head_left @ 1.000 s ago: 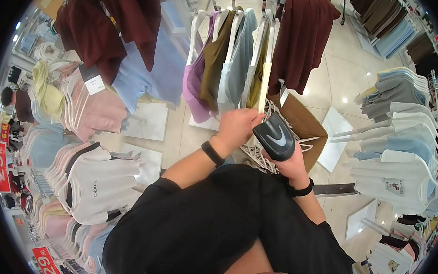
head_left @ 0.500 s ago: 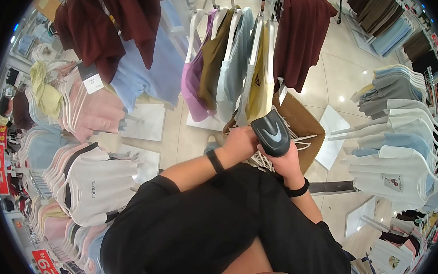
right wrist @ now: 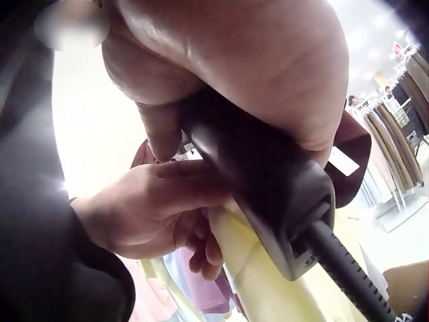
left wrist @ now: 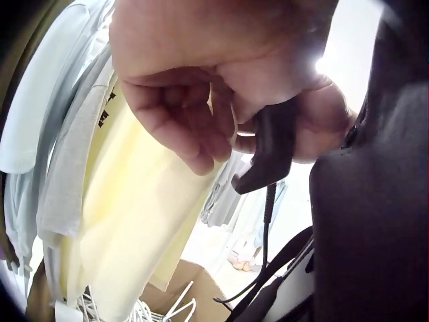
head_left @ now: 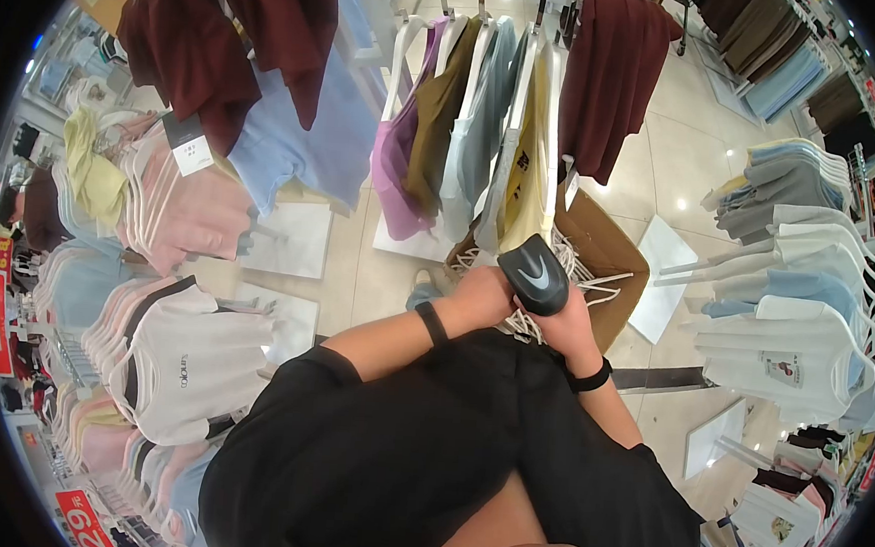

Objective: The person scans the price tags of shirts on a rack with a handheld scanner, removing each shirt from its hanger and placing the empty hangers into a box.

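Note:
A black handheld scanner [head_left: 535, 275] with a light curved mark is gripped by my right hand [head_left: 572, 327]; in the right wrist view the fingers of my right hand [right wrist: 248, 64] wrap its dark body [right wrist: 258, 178]. My left hand [head_left: 478, 296] is beside it, and in the left wrist view my left hand [left wrist: 208, 74] has bent fingers at the edge of a yellow garment [left wrist: 134, 201]. The garment's edge runs up to these fingers; the exact pinch point is hidden. In the head view the yellow garment [head_left: 527, 194] hangs from the rack above the scanner.
Purple [head_left: 401, 171], olive and pale blue garments hang left of the yellow one, a maroon garment [head_left: 614, 84] to its right. A cardboard box [head_left: 623, 265] with white hangers stands below. White shirts [head_left: 778, 355] hang at the right, pink garments [head_left: 196, 204] at the left.
The yellow garment has turned to show its printed side. My left hand has moved down and nearer my body; the scanner has shifted slightly left. The view has shifted a little.

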`<state>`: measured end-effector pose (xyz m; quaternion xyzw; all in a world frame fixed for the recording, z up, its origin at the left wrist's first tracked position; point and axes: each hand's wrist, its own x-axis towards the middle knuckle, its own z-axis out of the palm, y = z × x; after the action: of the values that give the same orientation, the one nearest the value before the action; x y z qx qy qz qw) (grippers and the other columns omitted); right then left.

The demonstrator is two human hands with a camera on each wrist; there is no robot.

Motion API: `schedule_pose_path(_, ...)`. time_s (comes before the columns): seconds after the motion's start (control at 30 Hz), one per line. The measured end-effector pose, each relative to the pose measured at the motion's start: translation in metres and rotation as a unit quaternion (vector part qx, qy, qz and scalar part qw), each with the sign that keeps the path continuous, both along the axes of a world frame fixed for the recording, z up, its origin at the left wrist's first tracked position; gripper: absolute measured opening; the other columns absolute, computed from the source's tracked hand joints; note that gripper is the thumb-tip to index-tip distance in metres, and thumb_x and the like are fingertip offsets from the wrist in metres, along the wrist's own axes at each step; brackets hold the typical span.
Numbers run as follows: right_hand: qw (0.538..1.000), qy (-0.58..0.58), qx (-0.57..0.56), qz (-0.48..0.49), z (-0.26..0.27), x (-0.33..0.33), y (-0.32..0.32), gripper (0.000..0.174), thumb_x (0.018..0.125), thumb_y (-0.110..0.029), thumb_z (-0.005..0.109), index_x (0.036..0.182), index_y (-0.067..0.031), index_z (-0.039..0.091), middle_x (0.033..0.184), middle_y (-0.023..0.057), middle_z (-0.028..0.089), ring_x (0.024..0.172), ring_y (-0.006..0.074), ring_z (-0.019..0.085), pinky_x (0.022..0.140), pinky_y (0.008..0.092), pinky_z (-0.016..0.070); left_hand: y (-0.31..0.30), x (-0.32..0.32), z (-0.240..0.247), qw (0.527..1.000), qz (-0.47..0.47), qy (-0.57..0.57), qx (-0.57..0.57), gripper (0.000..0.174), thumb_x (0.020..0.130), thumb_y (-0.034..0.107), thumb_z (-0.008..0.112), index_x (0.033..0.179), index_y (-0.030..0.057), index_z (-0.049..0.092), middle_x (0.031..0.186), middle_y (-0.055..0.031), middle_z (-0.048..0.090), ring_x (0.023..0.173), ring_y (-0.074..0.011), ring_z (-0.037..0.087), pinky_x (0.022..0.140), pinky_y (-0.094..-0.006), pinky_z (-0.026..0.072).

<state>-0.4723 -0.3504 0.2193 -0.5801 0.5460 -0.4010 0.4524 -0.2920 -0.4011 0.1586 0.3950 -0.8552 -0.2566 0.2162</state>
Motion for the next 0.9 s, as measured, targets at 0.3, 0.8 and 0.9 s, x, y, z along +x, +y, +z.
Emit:
schedule_pose_path(0.3, 1.000, -0.004, -0.008, 0.016, -0.007, -0.003, 0.009, 0.053, 0.073, -0.010, 0.084, 0.121, 0.0023, 0.066, 0.109, 0.0164, 0.075, 0.101, 0.0282, 0.073, 0.092, 0.0358, 0.0541, -0.016, 0.018, 0.041, 0.981, -0.050, -0.134, 0.130, 0.023, 0.083, 0.024, 0.076, 0.101, 0.0113, 0.074, 0.093, -0.0127, 0.075, 0.089, -0.0371, 0.071, 0.076, -0.0468, 0.0575)
schedule_pose_path(0.8, 0.998, -0.028, -0.062, 0.007, -0.018, 0.000, 0.007, 0.050, 0.077, -0.009, 0.076, 0.125, -0.0009, 0.066, 0.114, 0.0184, 0.072, 0.102, 0.0360, 0.070, 0.093, 0.0382, 0.0539, -0.073, -0.015, 0.137, 0.949, 0.127, 0.234, 0.170, 0.031, 0.088, 0.023, 0.076, 0.104, -0.0022, 0.069, 0.083, -0.0099, 0.072, 0.071, -0.0180, 0.065, 0.070, -0.0327, 0.0525)
schedule_pose_path(0.9, 0.997, -0.018, -0.079, 0.012, -0.017, -0.002, 0.003, 0.050, 0.078, -0.010, 0.077, 0.125, -0.0011, 0.065, 0.114, 0.0186, 0.072, 0.102, 0.0367, 0.069, 0.093, 0.0380, 0.0538, -0.073, -0.004, 0.136, 0.932, 0.150, 0.254, 0.211, 0.030, 0.090, 0.020, 0.075, 0.107, -0.0033, 0.069, 0.086, -0.0075, 0.072, 0.071, -0.0147, 0.065, 0.070, -0.0316, 0.0526)
